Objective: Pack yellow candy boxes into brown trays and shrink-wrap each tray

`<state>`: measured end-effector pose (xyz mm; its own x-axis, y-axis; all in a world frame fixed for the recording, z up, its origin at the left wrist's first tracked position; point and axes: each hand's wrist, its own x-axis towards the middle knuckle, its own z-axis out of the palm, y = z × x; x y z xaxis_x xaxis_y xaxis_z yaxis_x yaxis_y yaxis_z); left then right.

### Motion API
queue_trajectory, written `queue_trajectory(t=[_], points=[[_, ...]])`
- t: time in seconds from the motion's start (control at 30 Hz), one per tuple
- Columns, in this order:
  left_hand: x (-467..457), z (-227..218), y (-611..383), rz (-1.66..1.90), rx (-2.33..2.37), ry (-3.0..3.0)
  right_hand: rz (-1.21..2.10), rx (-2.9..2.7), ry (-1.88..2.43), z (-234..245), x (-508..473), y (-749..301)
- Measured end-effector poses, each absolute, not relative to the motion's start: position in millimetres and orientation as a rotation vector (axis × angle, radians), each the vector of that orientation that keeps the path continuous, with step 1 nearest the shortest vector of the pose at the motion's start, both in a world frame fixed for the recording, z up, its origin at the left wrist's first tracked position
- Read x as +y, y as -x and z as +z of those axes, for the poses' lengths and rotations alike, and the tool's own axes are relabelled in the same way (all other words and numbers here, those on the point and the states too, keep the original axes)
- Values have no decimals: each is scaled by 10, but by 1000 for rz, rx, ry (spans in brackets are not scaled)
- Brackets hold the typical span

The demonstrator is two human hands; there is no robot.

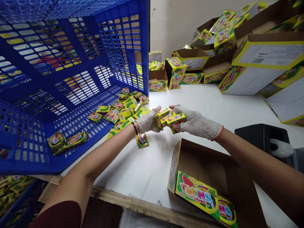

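Observation:
Both my hands wear white fingerless gloves and meet above the white table. My left hand [146,122] is closed around the left end of a small row of yellow-green candy boxes [163,114]. At the row's other end, my right hand [193,122] grips the boxes between thumb and fingers. Loose candy boxes [125,114] spill from a tipped blue plastic crate [145,38] beside my left hand, and one single box [142,141] lies beneath that wrist. Below my right forearm stands an open "TWINS" carton [197,194]; part of its inside is hidden.
Stacked open display cartons [268,50] fill the back right, and smaller cartons [175,72] stand along the back. A black tape dispenser [261,139] sits at the right. The table's worn front edge [133,204] runs below; another crate of boxes [16,196] is at lower left.

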<state>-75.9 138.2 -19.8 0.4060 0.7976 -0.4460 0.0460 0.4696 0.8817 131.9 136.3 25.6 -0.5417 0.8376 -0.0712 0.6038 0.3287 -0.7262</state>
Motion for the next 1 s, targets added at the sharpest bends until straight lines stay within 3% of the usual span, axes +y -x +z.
queue_trajectory(t=[0.13, 0.23, 0.33, 0.47, 0.7, 0.9, 1.0], points=[[1241, -171, 813, 460, 1235, -1348, 1208, -2318, 1206, 279, 1325, -1159], [1094, -173, 1054, 274, 1439, -1749, 939, -2484, 1343, 229, 1369, -1119], [972, -192, 1284, -154, 1321, -2286, 592, -2739, 1480, 142, 1435, -1114], [952, -237, 1346, -518, 1292, -2715, 409, -2987, 1577, -45, 1518, -1107], [1125, -335, 1188, -124, 1650, -2332, 531, -3078, 1613, -248, 1609, -1270], [1451, -459, 713, 307, 1880, -2116, 499, -3076, 1120, -203, 1563, -1258], [1616, -490, 512, 413, 1860, -2050, 322, -3122, 916, -232, 1588, -1196]])
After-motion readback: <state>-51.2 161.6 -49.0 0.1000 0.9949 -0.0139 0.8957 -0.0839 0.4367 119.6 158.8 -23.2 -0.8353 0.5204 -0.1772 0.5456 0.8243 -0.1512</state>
